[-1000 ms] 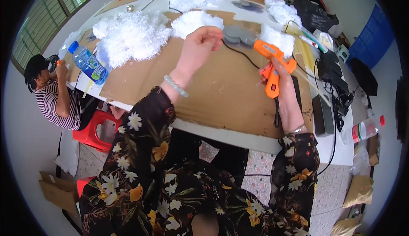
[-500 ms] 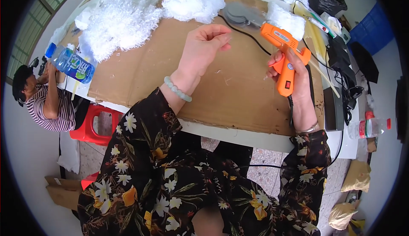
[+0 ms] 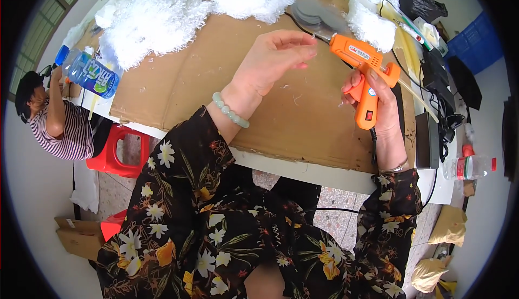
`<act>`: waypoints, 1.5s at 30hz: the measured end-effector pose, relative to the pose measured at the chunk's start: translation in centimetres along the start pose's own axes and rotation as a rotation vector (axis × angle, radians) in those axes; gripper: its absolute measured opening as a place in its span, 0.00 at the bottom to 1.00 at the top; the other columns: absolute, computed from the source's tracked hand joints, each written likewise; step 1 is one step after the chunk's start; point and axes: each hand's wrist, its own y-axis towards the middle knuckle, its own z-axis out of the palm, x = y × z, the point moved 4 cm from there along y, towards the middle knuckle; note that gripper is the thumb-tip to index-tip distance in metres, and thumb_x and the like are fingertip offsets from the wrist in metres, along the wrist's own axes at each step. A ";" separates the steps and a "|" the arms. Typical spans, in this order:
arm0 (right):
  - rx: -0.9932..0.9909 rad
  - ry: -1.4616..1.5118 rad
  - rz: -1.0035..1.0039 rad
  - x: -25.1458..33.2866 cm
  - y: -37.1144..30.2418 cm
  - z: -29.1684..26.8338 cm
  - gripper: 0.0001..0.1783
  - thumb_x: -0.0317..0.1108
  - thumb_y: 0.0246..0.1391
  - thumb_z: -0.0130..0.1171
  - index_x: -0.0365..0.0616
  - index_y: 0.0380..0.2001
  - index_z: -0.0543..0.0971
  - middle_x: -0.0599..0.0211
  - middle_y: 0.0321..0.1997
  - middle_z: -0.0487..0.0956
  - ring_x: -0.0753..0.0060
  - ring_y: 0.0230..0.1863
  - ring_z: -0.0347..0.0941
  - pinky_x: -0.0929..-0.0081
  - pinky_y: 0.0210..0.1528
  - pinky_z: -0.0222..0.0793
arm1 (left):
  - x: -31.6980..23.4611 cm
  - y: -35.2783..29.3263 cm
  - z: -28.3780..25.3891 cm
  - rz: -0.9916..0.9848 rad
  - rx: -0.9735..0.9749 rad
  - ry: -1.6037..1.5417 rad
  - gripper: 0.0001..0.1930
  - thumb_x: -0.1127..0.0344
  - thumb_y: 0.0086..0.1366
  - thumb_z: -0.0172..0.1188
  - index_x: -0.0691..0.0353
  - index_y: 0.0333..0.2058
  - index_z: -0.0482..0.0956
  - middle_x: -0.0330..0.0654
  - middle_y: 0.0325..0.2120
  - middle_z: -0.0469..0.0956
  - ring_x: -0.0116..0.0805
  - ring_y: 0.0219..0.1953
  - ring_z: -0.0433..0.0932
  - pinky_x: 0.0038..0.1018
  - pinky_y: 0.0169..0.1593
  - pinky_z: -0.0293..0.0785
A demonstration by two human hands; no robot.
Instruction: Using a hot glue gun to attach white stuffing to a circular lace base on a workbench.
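Orange glue gun (image 3: 361, 56) clamped in right hand (image 3: 385, 102); I see left hand (image 3: 270, 61) apart, near the nozzle (image 3: 333, 37), can't tell if fingertips (image 3: 309, 53) pinch anything.

Just behind the left hand (image 3: 278, 57) sits a bracelet (image 3: 230, 110) of round, pale green beads (slightly milky); behind the right hand (image 3: 386, 103), a slim silvery bangle (image 3: 398, 168). Farther back from both, loose black sleeves (image 3: 181, 164) match the black top (image 3: 243, 229), printed with white blossoms, yellow-orange flowers, greenish leaves and small red touches.
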 end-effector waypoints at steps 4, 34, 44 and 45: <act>0.048 -0.013 -0.002 0.5 0.3 1.7 0.19 0.49 0.52 0.52 0.43 0.27 0.71 0.60 0.26 0.74 0.72 0.25 0.66 0.76 0.29 0.64 | -1.4 -0.9 -1.0 0.009 -0.068 -0.007 0.12 0.69 0.58 0.58 0.68 0.40 0.75 0.43 0.37 0.76 0.31 0.38 0.76 0.27 0.42 0.74; 0.018 -0.115 -0.018 0.3 0.1 0.5 0.18 0.48 0.53 0.50 0.43 0.26 0.71 0.60 0.27 0.74 0.73 0.26 0.67 0.77 0.29 0.63 | -0.2 0.5 -1.8 0.056 -0.315 -0.108 0.07 0.69 0.61 0.50 0.67 0.31 0.73 0.42 0.30 0.75 0.31 0.36 0.74 0.29 0.41 0.72; -0.091 -0.240 -0.023 0.6 -0.2 0.7 0.18 0.48 0.53 0.50 0.43 0.26 0.73 0.63 0.27 0.75 0.75 0.28 0.69 0.77 0.30 0.63 | -2.8 -1.0 -1.6 0.316 -0.466 0.255 0.02 0.75 0.54 0.52 0.65 0.23 0.71 0.39 0.21 0.73 0.29 0.30 0.72 0.21 0.33 0.67; -0.116 -0.265 -0.028 0.5 -0.2 0.8 0.17 0.48 0.53 0.50 0.43 0.26 0.74 0.64 0.27 0.76 0.75 0.29 0.69 0.77 0.31 0.63 | -2.5 -0.9 -1.5 0.316 -0.466 0.255 0.02 0.75 0.54 0.52 0.65 0.23 0.71 0.39 0.21 0.73 0.29 0.30 0.72 0.21 0.33 0.67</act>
